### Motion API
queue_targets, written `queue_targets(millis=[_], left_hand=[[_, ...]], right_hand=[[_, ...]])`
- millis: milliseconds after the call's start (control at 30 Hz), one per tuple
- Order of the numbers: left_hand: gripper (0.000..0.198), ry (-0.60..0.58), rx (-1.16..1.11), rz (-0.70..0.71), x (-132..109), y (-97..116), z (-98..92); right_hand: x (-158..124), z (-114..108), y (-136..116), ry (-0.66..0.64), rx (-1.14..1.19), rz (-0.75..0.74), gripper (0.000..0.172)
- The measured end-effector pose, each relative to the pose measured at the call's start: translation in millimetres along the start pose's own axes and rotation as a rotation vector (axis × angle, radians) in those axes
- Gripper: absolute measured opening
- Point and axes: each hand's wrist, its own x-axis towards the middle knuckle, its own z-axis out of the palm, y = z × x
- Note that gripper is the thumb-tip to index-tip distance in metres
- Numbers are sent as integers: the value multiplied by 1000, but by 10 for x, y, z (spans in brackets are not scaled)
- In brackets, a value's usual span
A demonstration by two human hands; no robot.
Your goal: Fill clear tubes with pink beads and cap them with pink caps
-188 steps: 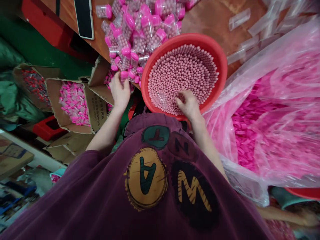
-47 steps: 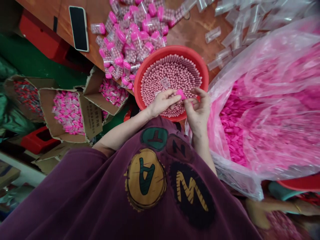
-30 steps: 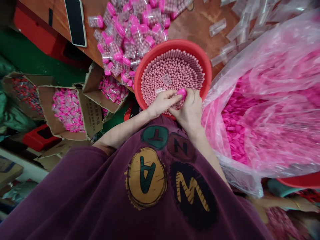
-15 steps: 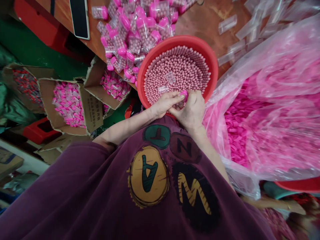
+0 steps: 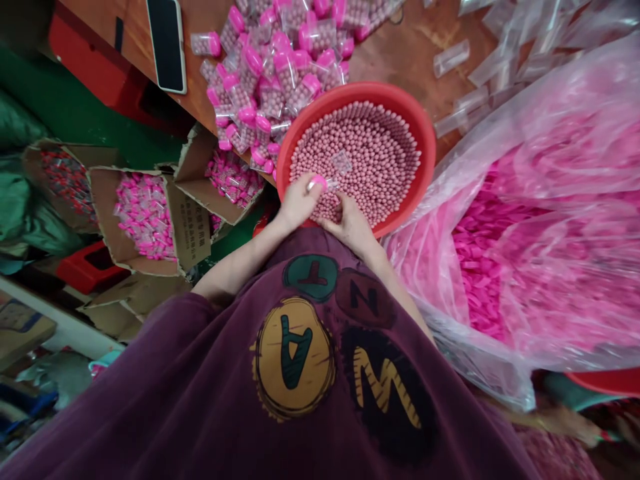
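My left hand (image 5: 298, 202) is closed on a small pink-capped tube (image 5: 317, 181) over the near left side of a red bowl (image 5: 431, 143). Its pink end shows at the fingertips; a clear piece (image 5: 333, 186) lies right beside it, and I cannot tell if the two are joined. My right hand (image 5: 353, 227) dips into the near edge of the pink beads (image 5: 375, 157) that fill the bowl, its thumb and forefinger apart. Another clear tube (image 5: 341, 161) rests on the beads.
Bead-filled tubes with pink caps (image 5: 273, 103) are piled beyond the bowl, near a phone (image 5: 167, 45). Empty clear tubes (image 5: 451, 59) lie at the back right. A plastic bag of pink caps (image 5: 480, 267) bulges at right. Cardboard boxes (image 5: 187, 227) of tubes stand at left.
My hands were together at the bowl's near rim around a pink cap. They have parted: the left moved left with the pink-capped piece, the right down to the beads. The view has shifted slightly.
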Motion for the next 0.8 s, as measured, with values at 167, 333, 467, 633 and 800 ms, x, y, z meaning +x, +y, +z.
queue_targets(millis=[167, 333, 467, 633, 800], left_hand=[[28, 504, 358, 19, 150, -247, -857], [39, 233, 622, 205, 177, -150, -504], [44, -212, 747, 247, 320, 3, 162], [41, -320, 748, 185, 473, 78, 477], [41, -318, 752, 207, 522, 134, 755]], right_hand=[[430, 67, -61, 9, -184, 65, 57], [728, 151, 19, -2, -140, 56, 42], [727, 128, 115, 1, -151, 49, 38], [633, 79, 154, 33, -170, 53, 53], [195, -45, 175, 181, -170, 75, 47]])
